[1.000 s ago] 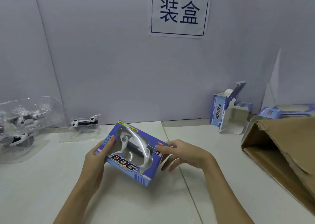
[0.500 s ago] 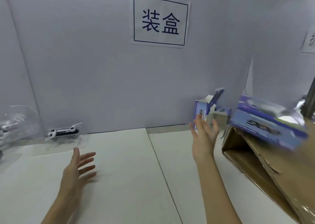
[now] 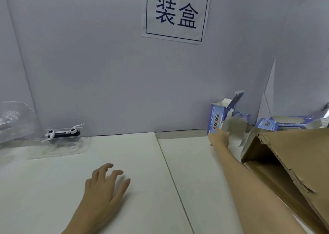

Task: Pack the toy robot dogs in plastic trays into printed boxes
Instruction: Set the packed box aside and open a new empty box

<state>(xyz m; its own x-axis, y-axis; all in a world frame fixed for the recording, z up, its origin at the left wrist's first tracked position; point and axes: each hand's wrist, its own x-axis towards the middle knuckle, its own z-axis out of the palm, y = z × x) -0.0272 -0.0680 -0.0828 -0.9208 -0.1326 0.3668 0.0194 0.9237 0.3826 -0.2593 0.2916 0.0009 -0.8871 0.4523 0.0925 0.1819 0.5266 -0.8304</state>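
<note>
Nearest the camera, the left hand (image 3: 105,185) hovers low over the white table (image 3: 133,162), palm down, fingers spread and loosely bent, holding nothing. Along the near right edge a brown cardboard carton (image 3: 292,162) lies tilted on its side, its torn flaps open toward the left.

Farther out, the right arm stretches across the table's right half, and the right hand (image 3: 219,137) meets the lower front of an open printed box (image 3: 216,118) — blue, marked "DOG", standing upright with its top flap raised. Fingers lie against the box's face and its grey inner flap; whether they actually close round the flap cannot be told from this angle.

At the far left, a toy robot dog (image 3: 61,133), black and white, lies in a clear plastic tray (image 3: 58,148) that rests flat on the table just before the wall. Further left, at the frame's edge, more clear plastic trays (image 3: 16,119) are piled — their contents are too blurred to make out.

At the far right, behind the carton, flat printed boxes (image 3: 277,123) lie stacked, one showing "DOG" upside down.

On the grey wall (image 3: 89,64) beyond hangs a paper sign (image 3: 176,13) with two dark blue characters inside a frame.
</note>
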